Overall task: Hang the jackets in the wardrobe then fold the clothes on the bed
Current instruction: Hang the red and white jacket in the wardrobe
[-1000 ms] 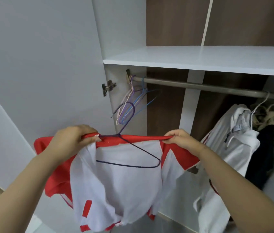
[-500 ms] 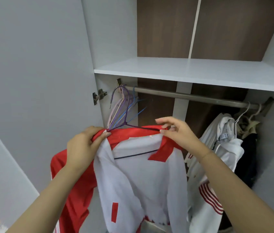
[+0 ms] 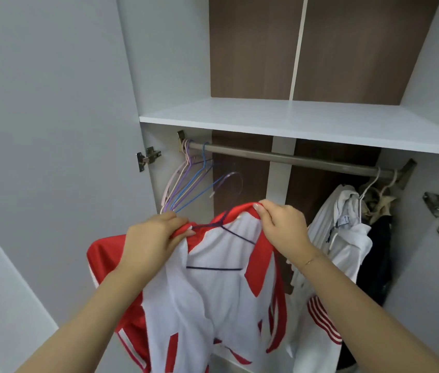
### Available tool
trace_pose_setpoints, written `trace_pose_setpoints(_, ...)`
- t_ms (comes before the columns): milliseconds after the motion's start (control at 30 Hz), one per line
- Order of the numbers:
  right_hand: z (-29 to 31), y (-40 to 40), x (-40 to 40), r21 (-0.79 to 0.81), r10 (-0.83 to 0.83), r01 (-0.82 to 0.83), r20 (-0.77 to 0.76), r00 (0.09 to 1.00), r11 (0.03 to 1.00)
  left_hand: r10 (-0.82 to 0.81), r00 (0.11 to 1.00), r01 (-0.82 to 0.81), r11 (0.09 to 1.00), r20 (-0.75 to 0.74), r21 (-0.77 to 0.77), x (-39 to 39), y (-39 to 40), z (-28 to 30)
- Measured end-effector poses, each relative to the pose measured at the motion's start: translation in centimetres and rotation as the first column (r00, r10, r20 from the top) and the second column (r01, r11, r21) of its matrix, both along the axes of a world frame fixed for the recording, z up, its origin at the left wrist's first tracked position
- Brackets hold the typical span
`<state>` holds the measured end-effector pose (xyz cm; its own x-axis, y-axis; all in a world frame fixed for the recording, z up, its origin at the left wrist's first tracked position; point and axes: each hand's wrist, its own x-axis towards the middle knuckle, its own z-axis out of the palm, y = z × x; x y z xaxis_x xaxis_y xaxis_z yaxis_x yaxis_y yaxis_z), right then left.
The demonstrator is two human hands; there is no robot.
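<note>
A red and white jacket [image 3: 213, 300] hangs open in front of the wardrobe, with a dark wire hanger [image 3: 223, 230] inside it. The hanger's hook [image 3: 236, 181] rises just below the grey rail [image 3: 293, 158]. My left hand [image 3: 154, 238] grips the jacket's left shoulder at the collar. At the right side of the red collar, my right hand [image 3: 280, 224] pinches the fabric. The jacket's lower part drops out of view.
Several empty coloured wire hangers [image 3: 186, 184] hang at the rail's left end. A white jacket [image 3: 339, 238] and dark clothes [image 3: 379, 254] hang at the right. A white shelf [image 3: 293, 119] sits above the rail. The open door [image 3: 51, 130] stands left.
Both hands have lifted the jacket and hanger up and to the right, towards the rail. The hanger's hook now stands higher, close under the rail.
</note>
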<state>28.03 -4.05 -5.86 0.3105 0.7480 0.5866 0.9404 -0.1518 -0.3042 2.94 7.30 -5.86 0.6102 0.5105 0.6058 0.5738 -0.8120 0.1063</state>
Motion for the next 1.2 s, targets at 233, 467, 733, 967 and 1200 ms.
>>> trace_pose_setpoints(233,3.3,0.1,-0.4,0.023,0.238,-0.489,-0.893,0.383,0.872,0.114,0.966,-0.104,0.993,0.233,-0.053,0.1,-0.4,-0.9)
trace_pose_setpoints(467,0.7,0.7,0.2,-0.212,0.416,-0.471,-0.257,0.872,0.856,0.056,0.892,0.039,0.979,0.449,-0.199,-1.4,1.0,-0.7)
trace_pose_setpoints(733,-0.6,2.7,-1.2,-0.132,0.075,-0.079,-0.037,0.997,0.988,0.074,0.86,0.035,0.979,0.505,-0.203,1.2,0.8,1.6)
trace_pose_setpoints(967,1.9,2.9,1.5,-0.031,0.018,-0.027,-0.268,0.963,0.999,-0.17,0.961,0.235,0.914,0.216,-0.329,4.7,-0.2,2.1)
trace_pose_setpoints(1200,7.0,3.2,3.2,0.123,0.04,0.004,-0.353,0.935,0.992,-0.15,0.955,0.167,0.985,0.256,-0.045,8.6,6.9,6.9)
